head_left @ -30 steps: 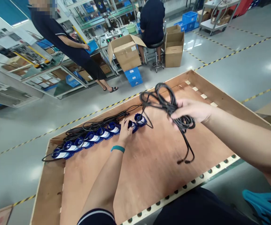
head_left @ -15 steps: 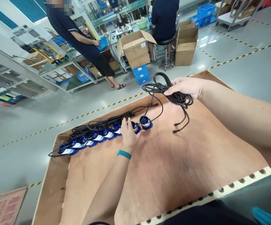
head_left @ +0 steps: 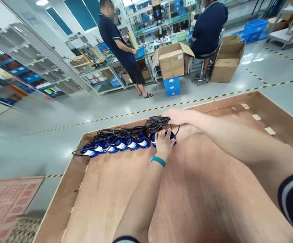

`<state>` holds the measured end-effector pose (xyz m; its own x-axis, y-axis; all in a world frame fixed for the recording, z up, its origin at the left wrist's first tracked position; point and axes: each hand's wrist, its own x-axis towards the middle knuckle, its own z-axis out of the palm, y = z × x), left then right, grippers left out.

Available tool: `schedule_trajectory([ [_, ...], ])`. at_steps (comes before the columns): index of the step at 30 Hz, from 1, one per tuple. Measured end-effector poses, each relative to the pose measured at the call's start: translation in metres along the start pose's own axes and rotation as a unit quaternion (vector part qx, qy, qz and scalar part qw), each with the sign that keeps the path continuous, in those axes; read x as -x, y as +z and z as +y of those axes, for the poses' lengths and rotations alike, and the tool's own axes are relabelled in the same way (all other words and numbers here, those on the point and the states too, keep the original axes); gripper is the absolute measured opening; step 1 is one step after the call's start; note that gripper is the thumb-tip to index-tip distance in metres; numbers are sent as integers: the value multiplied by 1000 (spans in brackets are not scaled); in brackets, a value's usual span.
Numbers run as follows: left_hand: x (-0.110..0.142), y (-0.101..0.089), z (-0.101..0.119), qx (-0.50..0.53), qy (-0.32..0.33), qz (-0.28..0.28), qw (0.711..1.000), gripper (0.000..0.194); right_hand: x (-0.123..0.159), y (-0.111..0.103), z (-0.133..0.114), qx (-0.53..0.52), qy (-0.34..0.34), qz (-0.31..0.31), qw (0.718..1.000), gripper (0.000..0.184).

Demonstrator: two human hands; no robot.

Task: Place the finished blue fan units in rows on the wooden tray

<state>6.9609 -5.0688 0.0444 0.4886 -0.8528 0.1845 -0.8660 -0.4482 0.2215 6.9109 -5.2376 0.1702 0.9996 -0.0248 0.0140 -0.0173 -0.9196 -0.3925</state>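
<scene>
A row of several blue cylindrical housings with white labels lies along the far wall inside a wooden crate. My left hand, with a teal band at the wrist, curls over the housing at the right end of the row and partly hides it. My right hand is closed on a coiled black cable, low by the far wall, just behind my left hand. More black cables lie bundled between the housings and that wall. The fingertips of my right hand are partly hidden by the coil.
Beyond the crate, a person stands at a workbench and another person sits on a stool. An open cardboard box rests on blue bins. A printed board lies left of the crate.
My right hand has lowered the cable coil from above the crate to the far wall. My left hand has shifted to the right-end housing, its fingers now bent. The view has swung left.
</scene>
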Motion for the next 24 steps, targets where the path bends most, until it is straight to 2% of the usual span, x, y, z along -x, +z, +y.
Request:
schedule_trajectory([
  [5,-5,3,-11,35,-20,25,999,78,-69,43,-9,33,34,-2,999,30],
  [8,-4,1,-11,23,-20,25,999,77,-88,58,-7,35,88,-44,995,34],
  [10,-3,-7,-17,-2,-12,18,1000,77,-82,65,-2,27,120,-19,992,34],
  [12,-3,-17,-31,-35,-5,4,999,77,-60,73,5,7,123,83,989,35],
  [14,-3,-26,-50,-63,17,-20,998,71,-27,85,12,-23,96,198,975,38],
  [15,-3,-29,-58,-75,35,-32,996,66,-9,92,14,-37,73,227,970,43],
  [17,-3,-31,-70,-103,69,-46,991,58,20,110,15,-44,27,213,976,67],
  [19,-3,-28,-72,-138,69,-40,987,57,33,131,11,-26,18,171,985,85],
  [21,-3,-22,-71,-161,41,-26,986,61,32,149,4,-4,46,159,986,80],
  [24,-5,-16,-74,-165,29,-13,986,56,15,167,-2,-11,103,180,978,65],
])
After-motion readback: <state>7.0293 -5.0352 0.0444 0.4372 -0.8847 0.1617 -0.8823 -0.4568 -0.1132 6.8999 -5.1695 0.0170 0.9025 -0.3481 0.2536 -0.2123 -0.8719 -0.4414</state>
